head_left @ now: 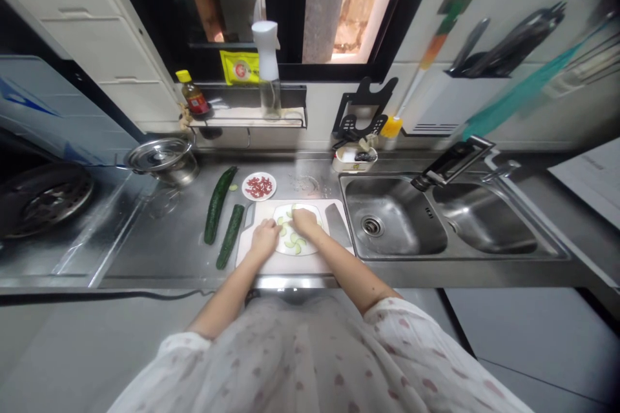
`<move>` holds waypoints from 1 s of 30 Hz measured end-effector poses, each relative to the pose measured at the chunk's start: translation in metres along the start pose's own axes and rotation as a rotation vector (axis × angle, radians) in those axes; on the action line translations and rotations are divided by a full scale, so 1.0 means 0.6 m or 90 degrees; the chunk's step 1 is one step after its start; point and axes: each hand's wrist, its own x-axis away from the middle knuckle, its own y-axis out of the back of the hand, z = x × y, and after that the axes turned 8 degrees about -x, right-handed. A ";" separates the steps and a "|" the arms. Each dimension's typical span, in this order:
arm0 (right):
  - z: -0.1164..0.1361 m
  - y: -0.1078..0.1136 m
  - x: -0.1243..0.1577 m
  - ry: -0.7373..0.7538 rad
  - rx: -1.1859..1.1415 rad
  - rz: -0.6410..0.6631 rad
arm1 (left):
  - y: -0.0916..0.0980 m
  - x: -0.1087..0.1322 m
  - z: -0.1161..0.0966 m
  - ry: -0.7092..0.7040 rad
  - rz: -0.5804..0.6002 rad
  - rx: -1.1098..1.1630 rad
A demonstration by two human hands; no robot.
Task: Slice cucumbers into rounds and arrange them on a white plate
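A white plate with several pale green cucumber slices lies on a white cutting board at the counter's front edge. My left hand rests at the plate's left rim, fingers curled. My right hand is over the plate's far side, fingers bent down among the slices; what they hold, if anything, is too small to see. A cleaver lies on the board's right side, untouched.
Two whole cucumbers lie left of the board. A small dish of red pieces sits behind. A double sink with a tap is to the right. A lidded pot and a stove burner are to the left.
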 end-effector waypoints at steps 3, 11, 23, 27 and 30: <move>-0.001 -0.007 0.001 -0.007 0.000 0.006 | 0.001 0.000 0.000 0.001 0.001 0.003; 0.002 -0.012 -0.002 -0.025 -0.003 0.013 | 0.003 0.001 0.002 -0.018 -0.001 0.008; 0.003 -0.016 -0.005 -0.047 -0.017 0.007 | -0.001 -0.004 0.004 -0.047 0.021 -0.059; 0.004 -0.018 -0.005 -0.060 -0.025 0.001 | -0.003 -0.003 0.005 -0.052 0.016 -0.071; 0.005 -0.021 -0.006 -0.067 -0.033 -0.001 | -0.002 -0.002 0.004 -0.053 0.021 -0.077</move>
